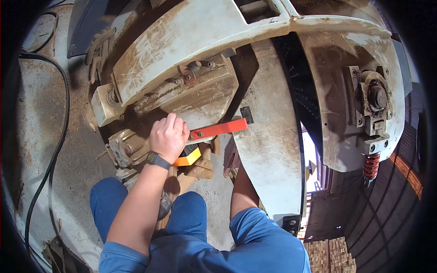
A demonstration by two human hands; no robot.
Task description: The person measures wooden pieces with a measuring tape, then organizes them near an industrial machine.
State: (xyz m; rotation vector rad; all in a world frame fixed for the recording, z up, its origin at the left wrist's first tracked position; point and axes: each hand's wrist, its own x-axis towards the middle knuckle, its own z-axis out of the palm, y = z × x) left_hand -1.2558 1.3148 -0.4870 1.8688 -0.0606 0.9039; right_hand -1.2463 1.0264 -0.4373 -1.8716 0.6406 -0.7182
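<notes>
My left hand [169, 137], a watch on its wrist, is closed at the left end of a red metal bar [223, 129]. The fingers curl round that end and hide it. Two bolts show on the bar beside the hand, and its far end lies over the edge of a dusty white panel [271, 123]. Just below the hand is a yellow-orange part [189, 157] with a black piece in it. My right forearm [242, 193] reaches down behind the white panel, which hides my right hand.
A scratched white machine housing [182, 41] curves above the hands. At right is a housing plate [337, 118] with a large bolt and a red spring [371, 168]. Wood pieces [200, 170] lie below. A black cable [66, 113] runs along the left floor. Stacked wood [330, 257] stands lower right.
</notes>
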